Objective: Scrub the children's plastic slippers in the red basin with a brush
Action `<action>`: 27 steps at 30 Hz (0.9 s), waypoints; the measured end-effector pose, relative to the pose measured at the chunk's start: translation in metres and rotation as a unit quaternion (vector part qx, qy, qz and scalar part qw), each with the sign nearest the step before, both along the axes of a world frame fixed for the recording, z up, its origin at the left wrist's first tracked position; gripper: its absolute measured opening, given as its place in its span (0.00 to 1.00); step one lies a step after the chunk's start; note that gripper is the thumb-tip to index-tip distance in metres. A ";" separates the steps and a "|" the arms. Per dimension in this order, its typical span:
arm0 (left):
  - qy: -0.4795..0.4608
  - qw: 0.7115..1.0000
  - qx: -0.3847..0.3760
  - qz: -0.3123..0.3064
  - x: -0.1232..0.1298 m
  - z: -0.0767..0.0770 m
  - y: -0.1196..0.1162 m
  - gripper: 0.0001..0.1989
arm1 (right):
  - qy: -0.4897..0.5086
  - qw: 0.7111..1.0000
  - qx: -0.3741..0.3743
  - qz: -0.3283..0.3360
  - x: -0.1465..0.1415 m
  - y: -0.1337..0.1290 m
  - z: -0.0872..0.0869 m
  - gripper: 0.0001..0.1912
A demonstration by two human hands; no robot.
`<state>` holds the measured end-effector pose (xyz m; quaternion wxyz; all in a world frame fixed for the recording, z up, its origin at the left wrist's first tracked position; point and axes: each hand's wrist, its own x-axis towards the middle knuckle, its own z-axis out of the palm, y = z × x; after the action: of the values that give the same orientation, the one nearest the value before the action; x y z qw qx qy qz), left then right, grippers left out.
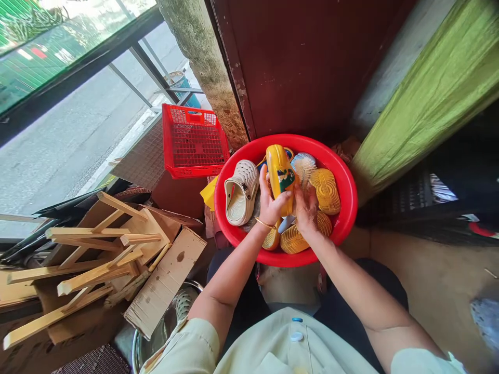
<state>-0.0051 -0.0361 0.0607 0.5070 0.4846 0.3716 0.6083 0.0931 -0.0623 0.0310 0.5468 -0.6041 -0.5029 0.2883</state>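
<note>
Both hands are over a red basin (349, 223) that holds several shoes. Upright between them is a yellow clog (276, 161) with a green and dark picture on its side. My left hand (272, 206) is closed around its left side, thumb across the lower part. On the other side my right hand (306, 210) grips its lower edge with bent fingers. A cream clog (240, 195) lies at the basin's left. Yellow shoes show their ridged soles at the right, one sole (326, 191) beside my right hand. A pale bristly thing, perhaps a brush (304, 169), lies behind the held clog.
An open red plastic crate (195, 140) stands behind the basin to the left. At the left lie wooden stool legs (93, 275) and a cardboard piece (167, 280). A metal basin (137, 348) is partly under the cardboard. A green curtain (424, 98) hangs at the right.
</note>
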 end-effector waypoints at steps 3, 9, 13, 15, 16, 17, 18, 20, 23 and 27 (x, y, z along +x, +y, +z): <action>-0.040 0.999 -0.024 -0.022 -0.002 0.004 -0.002 0.41 | 0.062 0.996 0.027 -0.049 0.003 0.007 0.009 0.25; -0.081 0.990 -0.108 -0.033 -0.025 0.015 0.011 0.31 | 0.066 0.998 -0.002 -0.011 -0.009 0.002 0.020 0.23; -0.061 0.992 -0.108 -0.026 -0.027 0.015 0.010 0.29 | 0.064 0.997 0.015 0.044 -0.012 0.000 0.018 0.27; -0.055 0.994 -0.093 -0.004 -0.022 0.013 0.008 0.30 | 0.052 0.997 0.015 0.048 -0.011 0.000 0.015 0.30; -0.049 0.995 -0.088 0.006 -0.020 0.012 0.007 0.30 | 0.045 0.998 0.011 0.044 -0.010 0.001 0.014 0.30; -0.042 0.995 -0.085 0.014 -0.017 0.011 0.007 0.31 | 0.037 0.999 0.006 0.040 -0.009 0.002 0.013 0.30; -0.033 0.996 -0.083 0.020 -0.015 0.010 0.007 0.31 | 0.028 0.999 -0.001 0.036 -0.008 0.002 0.012 0.30; -0.016 0.996 -0.083 0.029 -0.012 0.008 0.009 0.31 | 0.001 0.999 -0.014 0.033 -0.008 0.002 0.010 0.30; -0.011 0.995 -0.091 0.026 -0.011 0.006 0.013 0.31 | 0.000 1.000 -0.008 0.022 -0.010 0.002 0.011 0.28; -0.033 0.990 -0.132 -0.033 -0.020 0.003 0.019 0.27 | 0.078 0.994 -0.045 0.065 0.004 0.010 0.014 0.28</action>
<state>-0.0254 -0.0167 0.0640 0.5981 0.4049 0.4159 0.5527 0.0974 -0.0526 0.0450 0.5373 -0.5696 -0.4831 0.3917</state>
